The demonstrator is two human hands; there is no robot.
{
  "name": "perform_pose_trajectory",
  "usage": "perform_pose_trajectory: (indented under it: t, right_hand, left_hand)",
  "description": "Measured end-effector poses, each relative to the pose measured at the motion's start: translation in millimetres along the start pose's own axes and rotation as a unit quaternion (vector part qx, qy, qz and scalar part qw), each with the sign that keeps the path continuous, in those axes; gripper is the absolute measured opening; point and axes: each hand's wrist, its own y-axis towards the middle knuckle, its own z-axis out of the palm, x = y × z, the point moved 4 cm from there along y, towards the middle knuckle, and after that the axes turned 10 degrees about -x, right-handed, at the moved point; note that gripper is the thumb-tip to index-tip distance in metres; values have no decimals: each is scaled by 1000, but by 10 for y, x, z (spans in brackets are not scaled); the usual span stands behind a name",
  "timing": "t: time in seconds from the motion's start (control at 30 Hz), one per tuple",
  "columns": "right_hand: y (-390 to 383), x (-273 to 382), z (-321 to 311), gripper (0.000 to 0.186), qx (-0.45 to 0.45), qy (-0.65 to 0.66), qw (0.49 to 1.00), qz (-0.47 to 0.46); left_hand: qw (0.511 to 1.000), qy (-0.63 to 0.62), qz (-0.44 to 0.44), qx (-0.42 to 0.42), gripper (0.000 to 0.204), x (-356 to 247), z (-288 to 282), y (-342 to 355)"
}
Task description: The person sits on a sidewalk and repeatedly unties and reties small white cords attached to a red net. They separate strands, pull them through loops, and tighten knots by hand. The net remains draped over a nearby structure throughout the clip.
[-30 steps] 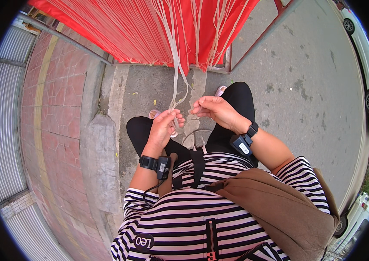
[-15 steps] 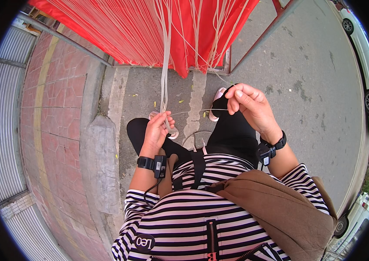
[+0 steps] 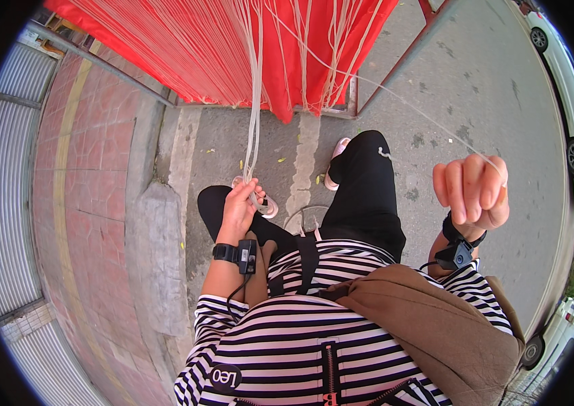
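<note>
Pale cords point(image 3: 255, 101) hang in a gathered bundle in front of a red cloth point(image 3: 199, 61). Low on this bundle, my left hand point(image 3: 238, 206) is closed around the cords near my knee. Out to the right, my right hand point(image 3: 471, 191) is closed with its fingers curled, gripping a single thin cord point(image 3: 422, 111). That cord runs taut from the hand up and left across the red cloth. More loose strands point(image 3: 341, 61) hang in clumps at the cloth's right side. A short scrap of pale cord point(image 3: 384, 154) lies on my right trouser leg.
Metal frame bars point(image 3: 405, 54) flank the red cloth. A stone kerb point(image 3: 158, 257) and red paving point(image 3: 90, 176) lie left, with corrugated shutters point(image 3: 9, 196) beyond. White cars point(image 3: 567, 88) stand at the far right. Grey road point(image 3: 435, 81) surrounds my feet.
My right hand has swung right and its fingers have curled in, drawing a cord out taut. The strand between my two hands is gone. My left hand keeps its hold, barely lower.
</note>
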Motion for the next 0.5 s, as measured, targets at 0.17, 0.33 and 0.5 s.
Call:
perform_pose_trajectory:
  t: [0.17,0.33,0.5]
  right_hand:
    - [87,126,34,18,167,64,984,1]
    - [-9,-438,-192,24,17,-154,976,151]
    - [-174,-1446,-734,21,-91,-287,897,323]
  left_hand:
    - [1000,-13,-4,2,17,29,-26,12]
    - [999,-17,0,28,17,-11,82,-48]
    - [998,-16,16,66,17,-84,204,-138]
